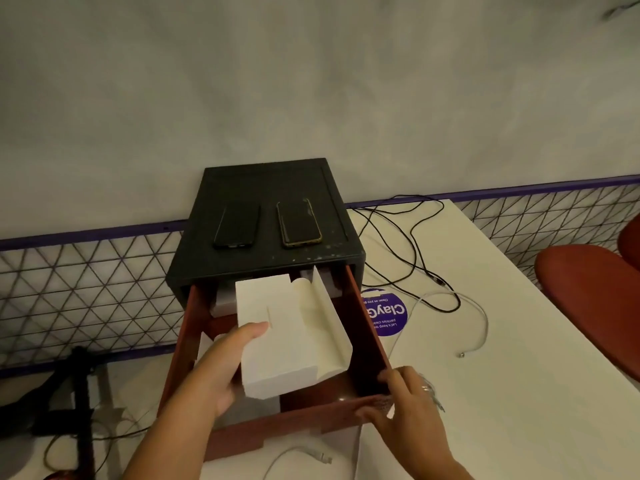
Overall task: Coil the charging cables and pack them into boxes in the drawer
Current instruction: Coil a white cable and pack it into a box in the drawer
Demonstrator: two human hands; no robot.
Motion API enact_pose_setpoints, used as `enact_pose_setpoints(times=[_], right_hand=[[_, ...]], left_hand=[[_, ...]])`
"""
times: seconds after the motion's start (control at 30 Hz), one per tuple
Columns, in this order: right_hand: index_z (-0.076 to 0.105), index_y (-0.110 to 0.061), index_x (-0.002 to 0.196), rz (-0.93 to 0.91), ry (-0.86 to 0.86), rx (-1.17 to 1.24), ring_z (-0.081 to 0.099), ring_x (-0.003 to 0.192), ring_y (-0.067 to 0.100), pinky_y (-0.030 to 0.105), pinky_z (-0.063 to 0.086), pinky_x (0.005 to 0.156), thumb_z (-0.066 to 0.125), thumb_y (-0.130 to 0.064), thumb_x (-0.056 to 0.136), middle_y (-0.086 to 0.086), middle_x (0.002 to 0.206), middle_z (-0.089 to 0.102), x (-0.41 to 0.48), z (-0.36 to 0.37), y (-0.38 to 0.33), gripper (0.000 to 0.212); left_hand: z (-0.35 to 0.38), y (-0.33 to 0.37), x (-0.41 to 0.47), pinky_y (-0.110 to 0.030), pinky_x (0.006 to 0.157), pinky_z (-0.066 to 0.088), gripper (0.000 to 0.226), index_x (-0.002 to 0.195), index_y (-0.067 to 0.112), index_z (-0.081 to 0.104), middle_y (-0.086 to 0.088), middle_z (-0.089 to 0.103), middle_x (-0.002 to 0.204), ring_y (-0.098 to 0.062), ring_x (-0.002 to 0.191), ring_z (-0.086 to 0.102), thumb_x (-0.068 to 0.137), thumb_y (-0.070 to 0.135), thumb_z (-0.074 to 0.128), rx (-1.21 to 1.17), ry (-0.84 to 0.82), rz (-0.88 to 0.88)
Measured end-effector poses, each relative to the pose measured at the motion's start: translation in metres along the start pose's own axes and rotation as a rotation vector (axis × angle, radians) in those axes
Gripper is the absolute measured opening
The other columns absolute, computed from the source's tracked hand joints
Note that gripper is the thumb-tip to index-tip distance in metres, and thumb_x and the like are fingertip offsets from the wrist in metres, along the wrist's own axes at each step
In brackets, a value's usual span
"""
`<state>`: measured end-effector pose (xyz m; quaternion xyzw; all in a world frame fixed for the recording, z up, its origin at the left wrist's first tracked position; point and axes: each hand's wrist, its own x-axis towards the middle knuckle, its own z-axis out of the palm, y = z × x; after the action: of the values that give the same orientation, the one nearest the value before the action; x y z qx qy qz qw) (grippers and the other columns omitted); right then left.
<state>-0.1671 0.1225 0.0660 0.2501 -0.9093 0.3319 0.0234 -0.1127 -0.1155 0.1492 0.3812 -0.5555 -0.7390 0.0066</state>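
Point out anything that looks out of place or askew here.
The black cable lies sprawled, uncoiled, on the table right of the cabinet, and a white cable trails loose beside it. The left hand holds the box tilted over the open drawer, its flap open.

The white box [277, 344] looks like smooth, matt cardboard, and its open flap [327, 327] is a creamier paper with soft folds. The drawer [367, 327] has smooth reddish-brown walls, with one small glossy highlight on its floor. The black cabinet [263, 181] is matt and a little rough, with pale scuffs near the front edge. The left phone [237, 225] and the right phone [299, 221] have dark glossy screens; the right one has a shiny golden rim. The table [519, 393] is white and matt. The white cable [481, 320] looks like smooth plastic.
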Motion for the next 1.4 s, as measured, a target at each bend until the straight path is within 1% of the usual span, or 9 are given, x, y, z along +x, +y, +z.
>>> enact_pose_setpoints(times=[0.17, 0.3, 0.4, 0.6, 0.7, 0.8, 1.07, 1.17, 1.4], right_hand=[[0.044, -0.027, 0.082, 0.043, -0.099, 0.029, 0.049, 0.077, 0.011, 0.008, 0.032, 0.058, 0.074, -0.045, 0.071, -0.022, 0.081, 0.036, 0.017, -0.003, 0.004, 0.037], [0.044, -0.029, 0.095, 0.1, -0.171, 0.014, 0.041, 0.094, 0.007, 0.006, 0.036, 0.065, 0.067, -0.048, 0.077, -0.015, 0.096, 0.041, 0.041, 0.0, -0.002, 0.035], [0.047, -0.026, 0.099, 0.127, -0.161, 0.037, 0.036, 0.104, 0.005, 0.016, 0.046, 0.078, 0.068, -0.046, 0.076, -0.013, 0.103, 0.042, 0.06, 0.002, -0.003, 0.037], [0.046, -0.025, 0.093, 0.151, -0.113, 0.051, 0.046, 0.099, 0.011, 0.026, 0.052, 0.08, 0.072, -0.039, 0.076, -0.008, 0.1, 0.046, 0.09, 0.011, -0.007, 0.034], [0.046, -0.024, 0.092, 0.157, -0.118, 0.051, 0.048, 0.095, 0.012, 0.026, 0.051, 0.077, 0.072, -0.039, 0.077, -0.008, 0.098, 0.046, 0.108, 0.015, -0.009, 0.034], [0.05, -0.023, 0.103, 0.158, -0.132, 0.056, 0.053, 0.097, 0.015, 0.028, 0.052, 0.078, 0.07, -0.037, 0.079, -0.008, 0.1, 0.045, 0.127, 0.02, -0.011, 0.034], [0.05, -0.021, 0.113, 0.2, -0.152, 0.071, 0.057, 0.101, 0.02, 0.035, 0.055, 0.081, 0.065, -0.033, 0.084, 0.0, 0.113, 0.05, 0.163, 0.028, -0.018, 0.035], [0.046, -0.022, 0.118, 0.239, -0.174, 0.105, 0.057, 0.107, 0.024, 0.037, 0.054, 0.083, 0.062, -0.031, 0.087, 0.004, 0.121, 0.049, 0.171, 0.033, -0.021, 0.036], [0.036, -0.024, 0.138, 0.32, -0.15, 0.329, 0.047, 0.122, 0.028, 0.039, 0.046, 0.095, 0.064, -0.025, 0.086, 0.008, 0.137, 0.039, 0.153, 0.024, -0.029, 0.059]], left_hand=[[-0.022, 0.003, -0.01, -0.041, 0.071, 0.05, 0.058, 0.12, 0.025, 0.055, -0.015, 0.066, 0.109, -0.034, 0.101, 0.061, 0.062, 0.031, 0.066, -0.124, -0.047, 0.053], [-0.034, 0.001, -0.016, -0.036, 0.06, 0.048, 0.053, 0.117, 0.02, 0.058, -0.011, 0.069, 0.097, -0.031, 0.089, 0.062, 0.066, 0.034, 0.061, -0.168, -0.007, 0.077], [-0.043, 0.0, -0.018, -0.035, 0.058, 0.047, 0.035, 0.114, 0.019, 0.059, -0.009, 0.068, 0.094, -0.03, 0.087, 0.061, 0.083, 0.035, 0.056, -0.172, 0.048, 0.095], [-0.039, -0.004, -0.016, -0.042, 0.075, 0.049, 0.026, 0.113, 0.018, 0.06, -0.009, 0.071, 0.096, -0.03, 0.093, 0.061, 0.089, 0.024, 0.052, -0.276, 0.07, 0.1], [-0.033, -0.007, -0.015, -0.037, 0.068, 0.046, 0.024, 0.111, 0.016, 0.061, -0.009, 0.07, 0.091, -0.027, 0.086, 0.061, 0.089, 0.022, 0.053, -0.287, 0.063, 0.075], [-0.026, -0.008, -0.014, -0.036, 0.066, 0.044, 0.022, 0.106, 0.013, 0.063, -0.009, 0.071, 0.082, -0.027, 0.083, 0.061, 0.09, 0.022, 0.051, -0.281, 0.041, 0.058], [-0.022, -0.011, -0.013, -0.038, 0.069, 0.048, 0.029, 0.118, 0.02, 0.057, -0.011, 0.068, 0.11, -0.029, 0.104, 0.059, 0.09, 0.019, 0.052, -0.307, 0.022, 0.068], [-0.019, -0.016, -0.013, -0.044, 0.081, 0.048, 0.032, 0.119, 0.021, 0.056, -0.011, 0.066, 0.114, -0.031, 0.108, 0.057, 0.089, 0.016, 0.052, -0.33, 0.017, 0.073], [-0.004, -0.022, -0.015, -0.043, 0.073, 0.049, 0.038, 0.115, 0.018, 0.055, -0.014, 0.063, 0.111, -0.031, 0.095, 0.057, 0.08, 0.002, 0.055, -0.452, -0.015, 0.038]])
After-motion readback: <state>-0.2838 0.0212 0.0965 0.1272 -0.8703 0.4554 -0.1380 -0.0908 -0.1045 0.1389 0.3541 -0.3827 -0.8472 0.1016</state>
